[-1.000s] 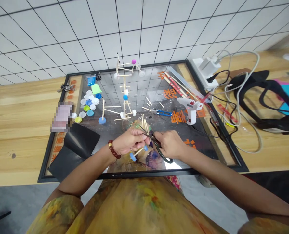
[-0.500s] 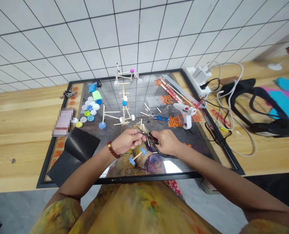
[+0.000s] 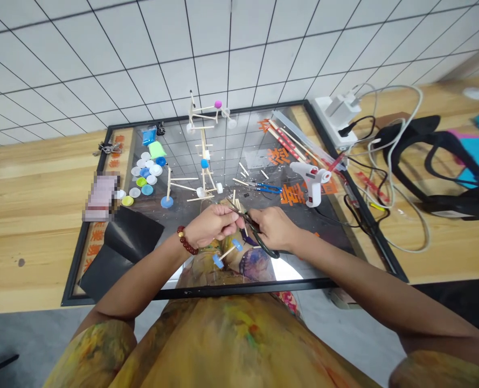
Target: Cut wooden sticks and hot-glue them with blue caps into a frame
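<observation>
Head view: a person's left hand (image 3: 209, 226), with a red bead bracelet (image 3: 186, 240) at the wrist, and right hand (image 3: 275, 228) meet above a black-framed glass panel (image 3: 239, 288) lying on a wooden worktop (image 3: 29, 226). The right hand's grip is closed on black-handled scissors (image 3: 255, 233). Their long axis runs diagonally, from the finger loops at lower right up to the blade tips at upper left. The blade tips lie just beside the left hand, while the right hand is nearer the loops. The left hand's grip is curled, but anything held in it cannot be made out. Just below the hands, a thin wooden stick with blue caps (image 3: 227, 253) lies near the panel's front edge. Farther off stand a craft-stick model (image 3: 206, 172), a hot glue gun (image 3: 311, 183), blue-handled pliers (image 3: 268, 188) and loose bottle caps (image 3: 144, 172). Fingers hide the scissors' pivot, and whether the blades are parted is unclear. A pixelated patch (image 3: 102, 196) obscures an object at left.
</observation>
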Motion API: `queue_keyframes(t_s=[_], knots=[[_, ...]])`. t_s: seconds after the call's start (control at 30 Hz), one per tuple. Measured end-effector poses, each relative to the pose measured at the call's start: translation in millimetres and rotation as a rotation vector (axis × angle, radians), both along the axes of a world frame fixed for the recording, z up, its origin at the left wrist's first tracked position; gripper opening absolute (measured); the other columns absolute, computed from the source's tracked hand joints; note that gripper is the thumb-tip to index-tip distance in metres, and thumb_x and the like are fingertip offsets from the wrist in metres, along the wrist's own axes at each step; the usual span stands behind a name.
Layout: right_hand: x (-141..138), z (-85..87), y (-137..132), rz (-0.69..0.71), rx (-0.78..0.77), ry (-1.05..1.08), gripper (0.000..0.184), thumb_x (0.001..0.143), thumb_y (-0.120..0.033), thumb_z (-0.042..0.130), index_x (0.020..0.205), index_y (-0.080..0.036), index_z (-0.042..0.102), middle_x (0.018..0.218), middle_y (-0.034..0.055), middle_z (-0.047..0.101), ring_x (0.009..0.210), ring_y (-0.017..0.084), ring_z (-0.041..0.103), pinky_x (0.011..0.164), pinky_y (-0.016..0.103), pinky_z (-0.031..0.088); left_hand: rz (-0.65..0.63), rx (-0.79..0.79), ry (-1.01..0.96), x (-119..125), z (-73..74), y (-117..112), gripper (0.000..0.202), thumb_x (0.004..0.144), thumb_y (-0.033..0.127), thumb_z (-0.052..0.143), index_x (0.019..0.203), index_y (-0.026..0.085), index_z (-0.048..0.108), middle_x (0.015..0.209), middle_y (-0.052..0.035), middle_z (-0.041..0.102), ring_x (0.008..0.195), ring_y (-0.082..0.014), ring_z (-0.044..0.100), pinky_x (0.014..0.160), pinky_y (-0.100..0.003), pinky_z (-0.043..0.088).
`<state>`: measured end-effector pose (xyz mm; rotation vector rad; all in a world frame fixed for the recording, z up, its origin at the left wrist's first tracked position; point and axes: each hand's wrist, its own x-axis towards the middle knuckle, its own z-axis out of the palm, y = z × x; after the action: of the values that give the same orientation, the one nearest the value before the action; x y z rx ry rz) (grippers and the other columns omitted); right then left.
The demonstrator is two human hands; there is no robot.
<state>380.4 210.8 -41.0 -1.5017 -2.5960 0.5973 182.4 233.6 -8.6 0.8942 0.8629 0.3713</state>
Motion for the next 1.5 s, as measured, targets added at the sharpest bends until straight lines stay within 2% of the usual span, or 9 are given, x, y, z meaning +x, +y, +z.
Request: queue_keyframes(t_s=[0.17, 0.33, 0.47, 0.6, 0.7, 0.8, 0.97, 1.23, 1.5], knots=[[0, -15.5, 6, -0.079, -0.042, 0.3, 0.033, 0.085, -0.044, 0.044, 0.062, -0.021, 0.047, 0.052, -0.0007, 0.048, 0.048, 0.011, 0.039, 0.053, 0.026, 0.024, -0.028, -0.067, -0.033, 3, -3.2, 8, 0.032, 0.077, 0.039, 0.072, 0.076, 0.008, 0.065, 0.048, 0.0043, 0.044, 0.038, -0.0012, 0.027, 0.038, -0.017, 0.012], [11, -13.3, -2, -0.264, -0.05, 0.504, 0.038, 0.089, -0.047, 0.042, 0.062, -0.02, 0.045, 0.052, -0.0035, 0.041, 0.049, 0.01, 0.038, 0.052, 0.023, 0.028, 0.026, -0.017, -0.148, -3, -4.8, 2, 0.038, 0.076, 0.043, 0.073, 0.09, 0.008, 0.069, 0.056, 0.0019, 0.053, 0.041, -0.0002, 0.027, 0.041, -0.017, 0.014], [19, -4.7, -14, -0.357, 0.076, 0.372, 0.039, 0.088, -0.049, 0.045, 0.061, -0.02, 0.046, 0.051, -0.0032, 0.043, 0.049, 0.01, 0.038, 0.052, 0.024, 0.026, 0.134, 0.107, -0.159, -5, -8.2, -7, 0.038, 0.077, 0.042, 0.073, 0.095, 0.01, 0.072, 0.061, 0.0007, 0.056, 0.045, -0.0006, 0.033, 0.043, -0.017, 0.018], [19, 6.6, -19, -0.281, 0.335, 0.117, 0.036, 0.083, -0.052, 0.052, 0.066, -0.02, 0.053, 0.054, -0.0005, 0.052, 0.051, 0.013, 0.045, 0.055, 0.026, 0.026, 0.296, 0.314, -0.065, 0, -14.9, -11, 0.033, 0.073, 0.041, 0.076, 0.091, 0.013, 0.075, 0.063, -0.0012, 0.062, 0.053, -0.0046, 0.047, 0.049, -0.018, 0.033], [20, 9.5, -21, -0.19, 0.547, 0.018, 0.033, 0.081, -0.049, 0.054, 0.072, -0.018, 0.058, 0.061, 0.0029, 0.061, 0.057, 0.016, 0.053, 0.061, 0.029, 0.03, 0.383, 0.504, -0.015, 3, -17.6, -13, 0.026, 0.073, 0.039, 0.077, 0.084, 0.016, 0.077, 0.073, -0.0038, 0.071, 0.065, -0.011, 0.061, 0.063, -0.023, 0.048], [21, 6.7, -23, -0.169, 0.64, -0.036, 0.033, 0.081, -0.048, 0.055, 0.073, -0.017, 0.059, 0.064, 0.004, 0.064, 0.06, 0.017, 0.057, 0.064, 0.03, 0.031, 0.428, 0.643, 0.032, 3, -17.1, -14, 0.019, 0.074, 0.036, 0.075, 0.079, 0.018, 0.077, 0.082, -0.0051, 0.075, 0.075, -0.0155, 0.067, 0.073, -0.028, 0.054], [16, 5.6, -25, -0.2, 0.603, -0.054, 0.035, 0.083, -0.051, 0.054, 0.072, -0.018, 0.058, 0.061, 0.003, 0.063, 0.059, 0.017, 0.056, 0.064, 0.029, 0.028, 0.429, 0.676, 0.055, 3, -17.4, -17, 0.015, 0.075, 0.03, 0.073, 0.082, 0.018, 0.077, 0.089, -0.0062, 0.076, 0.074, -0.0169, 0.07, 0.07, -0.029, 0.057], [5, 15.8, -23, -0.219, 0.489, -0.059, 0.04, 0.085, -0.055, 0.051, 0.072, -0.018, 0.058, 0.062, 0.0025, 0.064, 0.058, 0.015, 0.054, 0.06, 0.029, 0.023, 0.412, 0.832, 0.155, 3, -21.1, -18, 0.009, 0.079, 0.019, 0.065, 0.077, 0.018, 0.074, 0.07, -0.0031, 0.073, 0.073, -0.0164, 0.069, 0.08, -0.03, 0.054], [1, 16.0, -22, -0.194, 0.43, -0.032, 0.039, 0.084, -0.055, 0.052, 0.073, -0.018, 0.057, 0.062, 0.0009, 0.063, 0.056, 0.014, 0.052, 0.059, 0.028, 0.022, 0.282, 0.851, 0.143, 1, -11.5, -21, 0.028, 0.087, 0.024, 0.058, 0.062, 0.017, 0.066, 0.07, -0.0037, 0.07, 0.074, -0.0146, 0.065, 0.081, -0.029, 0.05]])
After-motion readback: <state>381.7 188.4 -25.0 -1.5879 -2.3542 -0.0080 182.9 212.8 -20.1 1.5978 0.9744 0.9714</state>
